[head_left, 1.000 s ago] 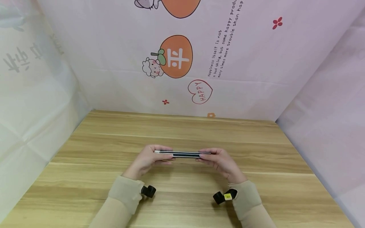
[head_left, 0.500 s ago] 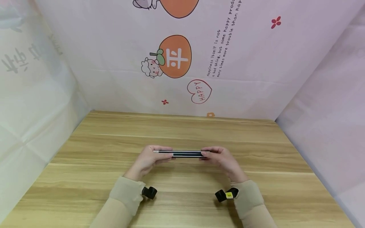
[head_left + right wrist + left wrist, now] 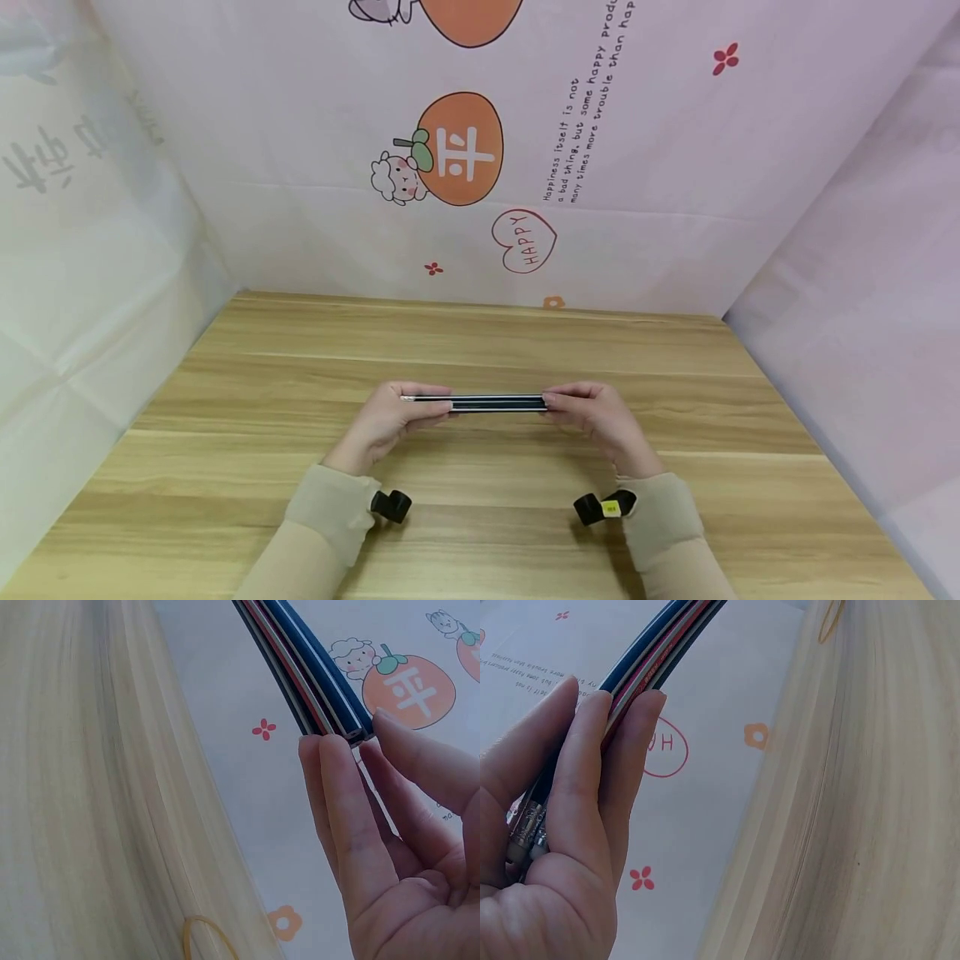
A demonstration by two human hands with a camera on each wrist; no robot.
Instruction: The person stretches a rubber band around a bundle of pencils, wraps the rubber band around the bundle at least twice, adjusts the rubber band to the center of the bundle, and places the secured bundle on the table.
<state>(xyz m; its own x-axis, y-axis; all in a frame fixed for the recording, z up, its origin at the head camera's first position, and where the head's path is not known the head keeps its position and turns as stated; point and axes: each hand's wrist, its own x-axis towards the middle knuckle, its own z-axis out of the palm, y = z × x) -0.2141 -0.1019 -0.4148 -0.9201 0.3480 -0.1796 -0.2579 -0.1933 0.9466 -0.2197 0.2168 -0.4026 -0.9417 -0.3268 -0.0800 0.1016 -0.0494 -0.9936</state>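
A bundle of several pencils [image 3: 495, 404] is held level a little above the wooden table [image 3: 480, 342], between both hands. My left hand [image 3: 390, 421] grips its left end; in the left wrist view the fingers [image 3: 581, 787] curl over the pencils [image 3: 660, 645], with the metal eraser ferrules [image 3: 525, 825] near the palm. My right hand [image 3: 592, 417] pinches the bundle's right end. In the right wrist view the thumb and fingertips [image 3: 337, 772] close on the very tip of the pencils [image 3: 300, 652].
A tan rubber band [image 3: 202, 918] lies on the table near the far edge, also in the left wrist view as a rubber band [image 3: 832, 621]. Pink printed backdrop sheets [image 3: 480, 167] wall in the table at the back and both sides.
My right hand has slid to the right along the pencils, out to their end. The left hand and the bundle have hardly moved.
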